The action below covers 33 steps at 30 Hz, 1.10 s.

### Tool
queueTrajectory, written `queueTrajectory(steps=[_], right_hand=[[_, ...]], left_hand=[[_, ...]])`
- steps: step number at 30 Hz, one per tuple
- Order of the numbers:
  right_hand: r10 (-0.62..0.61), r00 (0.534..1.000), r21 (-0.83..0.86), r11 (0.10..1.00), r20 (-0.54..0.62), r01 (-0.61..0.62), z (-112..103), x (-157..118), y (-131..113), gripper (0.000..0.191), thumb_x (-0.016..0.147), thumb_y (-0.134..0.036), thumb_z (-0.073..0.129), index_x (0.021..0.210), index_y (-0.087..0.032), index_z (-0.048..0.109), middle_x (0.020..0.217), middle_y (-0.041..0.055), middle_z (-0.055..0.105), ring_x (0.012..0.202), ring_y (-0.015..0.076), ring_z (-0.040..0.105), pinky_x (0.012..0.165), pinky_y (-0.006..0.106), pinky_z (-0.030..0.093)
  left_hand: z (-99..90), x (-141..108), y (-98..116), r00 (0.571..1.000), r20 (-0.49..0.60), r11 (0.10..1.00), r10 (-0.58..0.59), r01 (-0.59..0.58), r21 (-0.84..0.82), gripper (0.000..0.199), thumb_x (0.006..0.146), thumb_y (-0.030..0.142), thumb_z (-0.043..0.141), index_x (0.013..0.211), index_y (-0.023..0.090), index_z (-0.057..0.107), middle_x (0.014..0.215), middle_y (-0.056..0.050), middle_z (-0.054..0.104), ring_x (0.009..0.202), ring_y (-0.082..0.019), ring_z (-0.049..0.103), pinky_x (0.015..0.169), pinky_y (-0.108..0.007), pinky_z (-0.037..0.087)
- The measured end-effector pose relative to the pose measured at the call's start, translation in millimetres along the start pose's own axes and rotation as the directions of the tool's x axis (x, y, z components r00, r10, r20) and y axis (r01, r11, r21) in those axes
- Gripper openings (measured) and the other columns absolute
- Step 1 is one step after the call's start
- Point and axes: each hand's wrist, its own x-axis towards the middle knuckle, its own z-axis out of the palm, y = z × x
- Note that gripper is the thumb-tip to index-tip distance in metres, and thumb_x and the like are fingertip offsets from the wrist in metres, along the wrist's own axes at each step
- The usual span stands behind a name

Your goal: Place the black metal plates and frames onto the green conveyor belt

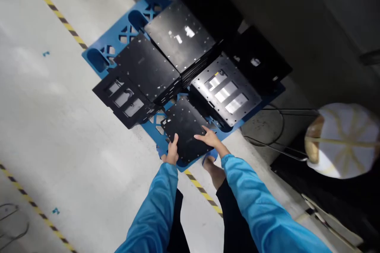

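Note:
A flat black metal panel [187, 134] with small holes along its edges is between my hands, over the near corner of the blue plastic pallet [118, 27]. My left hand [172, 150] grips its left edge, thumb on top and fingers out of sight below. At the right edge, my right hand [210, 137] holds it the same way, thumb laid across the top face. Just beyond stand stacks of similar panels: a plain black stack [148, 67], a shinier stack [181, 33] and a panel with three rectangular windows [227, 89].
Another windowed black panel stack [123, 97] overhangs the pallet's left side. Dark stacks [258, 59] sit at the far right. A round stool [344, 140] with a white and yellow cover and metal legs stands to the right. Yellow-black tape [53, 6] marks the floor.

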Motion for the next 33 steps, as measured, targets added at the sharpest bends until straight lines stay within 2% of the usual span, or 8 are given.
queueTrajectory(steps=[4,7,12,14,17,19,23,33], right_hand=[[0.013,1.0,-0.146,0.989,0.014,-0.01,-3,44,-11,0.083,0.069,-0.054,0.094,0.14,-0.019,0.069,0.129,0.0102,0.077,0.124,0.0318,0.071,0.116,0.044,0.052],[0.009,0.999,-0.182,0.983,-0.049,-0.018,0,55,-22,0.082,0.069,-0.054,0.093,0.14,-0.021,0.07,0.134,0.0102,0.075,0.13,0.0341,0.067,0.121,0.048,0.048],[0.002,0.911,-0.02,1.0,-0.412,-0.011,11,15,-17,0.057,0.075,-0.048,0.089,0.125,-0.023,0.077,0.138,0.0105,0.071,0.14,0.035,0.058,0.131,0.052,0.033],[0.15,0.845,0.108,0.988,-0.514,-0.109,13,-7,-6,0.059,0.076,-0.052,0.086,0.125,-0.022,0.075,0.146,0.0116,0.067,0.142,0.0345,0.055,0.131,0.053,0.033],[0.47,0.826,0.504,0.819,-0.311,-0.276,19,-16,10,0.072,0.074,-0.063,0.085,0.13,-0.021,0.07,0.146,0.0131,0.067,0.138,0.0356,0.059,0.121,0.059,0.047],[0.454,0.875,0.691,0.687,-0.167,-0.225,26,-6,16,0.07,0.074,-0.062,0.086,0.128,-0.021,0.071,0.144,0.0117,0.069,0.135,0.0331,0.063,0.117,0.056,0.053],[0.342,0.877,0.764,0.644,-0.337,0.042,40,22,19,0.062,0.07,-0.049,0.093,0.122,-0.02,0.072,0.137,0.0082,0.074,0.134,0.0251,0.064,0.124,0.042,0.048],[0.353,0.862,0.78,0.621,-0.365,0.076,39,35,23,0.074,0.068,-0.046,0.093,0.133,-0.021,0.067,0.141,0.0066,0.072,0.137,0.025,0.063,0.128,0.046,0.042]], left_hand=[[12.7,38,6,0.999,0.051,1.0,-0.006,0.006,-0.002,0.076,0.086,0.052,0.085,0.149,0.017,0.06,0.153,-0.016,0.063,0.139,-0.029,0.063,0.127,-0.049,0.043],[22.4,51,10,0.999,0.045,1.0,-0.014,0.014,-0.009,0.071,0.089,0.049,0.083,0.148,0.018,0.061,0.152,-0.014,0.064,0.14,-0.028,0.062,0.127,-0.048,0.043],[34.6,59,18,0.998,0.052,0.998,0.037,-0.034,-0.045,0.059,0.093,0.042,0.08,0.145,0.018,0.064,0.151,-0.013,0.065,0.143,-0.027,0.059,0.128,-0.045,0.041],[38.6,62,22,0.997,0.065,0.998,0.032,-0.029,-0.059,0.059,0.094,0.045,0.079,0.144,0.018,0.065,0.151,-0.015,0.065,0.143,-0.028,0.06,0.128,-0.046,0.041],[46.3,66,26,0.997,0.075,0.997,0.001,0.004,-0.076,0.063,0.091,0.046,0.082,0.145,0.019,0.064,0.153,-0.014,0.064,0.144,-0.028,0.059,0.128,-0.046,0.041],[53.1,67,26,0.998,0.059,0.998,0.015,-0.011,-0.063,0.067,0.087,0.041,0.086,0.147,0.021,0.063,0.155,-0.012,0.062,0.144,-0.028,0.059,0.127,-0.047,0.043],[69.5,69,21,0.994,0.09,0.996,0.065,-0.059,-0.062,0.07,0.088,0.043,0.085,0.151,0.025,0.059,0.154,-0.011,0.063,0.14,-0.03,0.061,0.124,-0.051,0.047],[85.7,78,9,0.975,0.073,0.976,0.208,-0.202,-0.079,0.066,0.09,0.041,0.084,0.149,0.026,0.061,0.153,-0.008,0.064,0.14,-0.027,0.062,0.125,-0.047,0.045]])
